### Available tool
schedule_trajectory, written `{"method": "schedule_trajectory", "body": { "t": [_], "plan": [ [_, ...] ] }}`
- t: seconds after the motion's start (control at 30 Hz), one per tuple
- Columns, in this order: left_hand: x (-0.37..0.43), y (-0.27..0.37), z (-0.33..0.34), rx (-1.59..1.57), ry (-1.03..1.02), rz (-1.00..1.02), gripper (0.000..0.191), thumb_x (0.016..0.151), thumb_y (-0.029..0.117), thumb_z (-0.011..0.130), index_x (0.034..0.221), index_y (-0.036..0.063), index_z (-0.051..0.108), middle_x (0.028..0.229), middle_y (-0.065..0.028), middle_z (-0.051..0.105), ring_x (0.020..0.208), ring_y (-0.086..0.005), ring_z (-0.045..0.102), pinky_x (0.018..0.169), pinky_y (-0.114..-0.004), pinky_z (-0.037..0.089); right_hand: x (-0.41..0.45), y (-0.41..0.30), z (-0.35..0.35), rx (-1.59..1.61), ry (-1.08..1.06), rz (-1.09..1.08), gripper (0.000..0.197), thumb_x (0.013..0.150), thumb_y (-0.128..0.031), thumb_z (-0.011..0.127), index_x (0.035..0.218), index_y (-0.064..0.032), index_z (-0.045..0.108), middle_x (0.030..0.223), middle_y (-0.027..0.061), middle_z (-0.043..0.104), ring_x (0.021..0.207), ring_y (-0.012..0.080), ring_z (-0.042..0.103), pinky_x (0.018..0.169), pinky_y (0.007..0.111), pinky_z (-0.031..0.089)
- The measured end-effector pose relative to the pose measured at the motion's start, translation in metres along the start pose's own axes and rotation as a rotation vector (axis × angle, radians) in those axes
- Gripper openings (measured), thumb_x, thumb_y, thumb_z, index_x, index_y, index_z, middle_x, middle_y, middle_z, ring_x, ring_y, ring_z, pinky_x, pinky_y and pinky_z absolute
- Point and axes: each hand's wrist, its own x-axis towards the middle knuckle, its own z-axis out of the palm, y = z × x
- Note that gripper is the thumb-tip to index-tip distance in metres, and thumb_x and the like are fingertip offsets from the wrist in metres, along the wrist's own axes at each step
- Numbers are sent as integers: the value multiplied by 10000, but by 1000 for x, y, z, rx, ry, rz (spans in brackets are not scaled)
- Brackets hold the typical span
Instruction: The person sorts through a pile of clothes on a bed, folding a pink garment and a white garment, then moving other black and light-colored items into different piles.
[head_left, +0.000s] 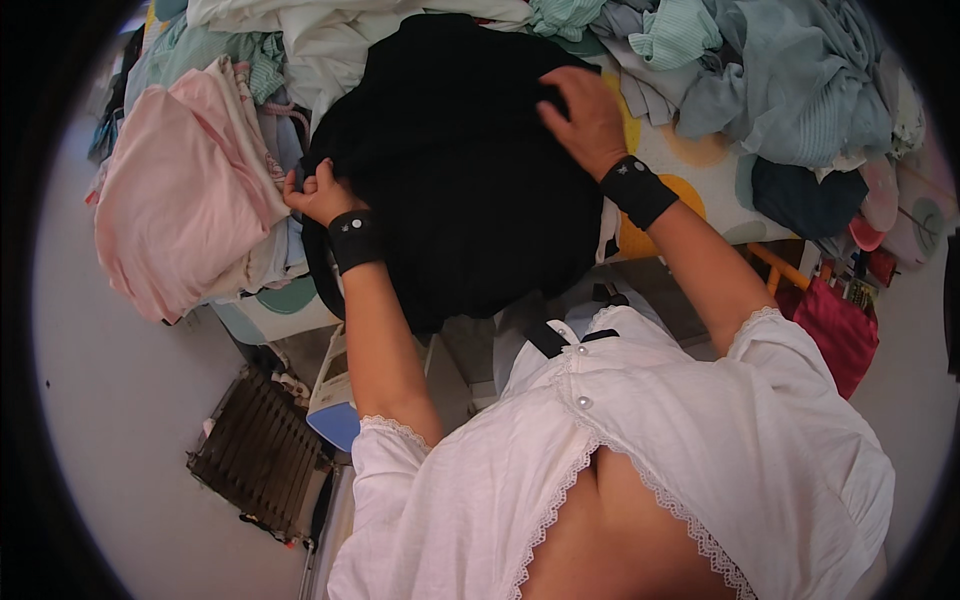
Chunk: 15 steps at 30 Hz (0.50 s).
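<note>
A black garment (465, 165) lies spread before me on top of other clothes, its lower edge hanging at the table's front. At its left edge is my left hand (326, 193), fingers curled on the cloth; part of the palm is hidden by black fabric. My right hand (589, 120) rests on the garment's upper right edge, thumb and forefinger apart, slightly blurred. Each wrist wears a black band. Just left of my left hand stands a stack of folded clothes with a pale pink garment (180, 187) on top.
White cloth (322, 45) lies behind the black garment. Grey-blue clothes (802, 82) are heaped at the back right, beside a dark folded piece (806, 196). The table cover (701, 176) has coloured spots. Below right hangs a red cloth (836, 330); a brown slatted object (259, 450) stands lower left.
</note>
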Motion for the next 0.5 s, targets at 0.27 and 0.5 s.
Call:
{"method": "schedule_trajectory", "body": {
  "t": [0.27, 0.5],
  "plan": [
    [41, 0, -20, -393, -407, -348, 353, 640, -47, 433, 976, 57, 403, 752, -41, 493, 698, -159, 478, 660, -322, 389, -8, -9, 21, -52, -405, 146, 286, 655, -166, 592, 916, -91, 502, 782, 50, 491, 778, 206, 472, 675, 327, 350],
    [37, 27, -18, -597, -445, -617, 171, 705, 75, 439, 863, 40, 493, 845, -72, 527, 795, -222, 492, 757, -387, 380, -12, -19, 17, 106, -292, 74, 261, 588, -6, 590, 806, -77, 467, 777, 59, 439, 758, 226, 451, 668, 324, 375]
  ]
}}
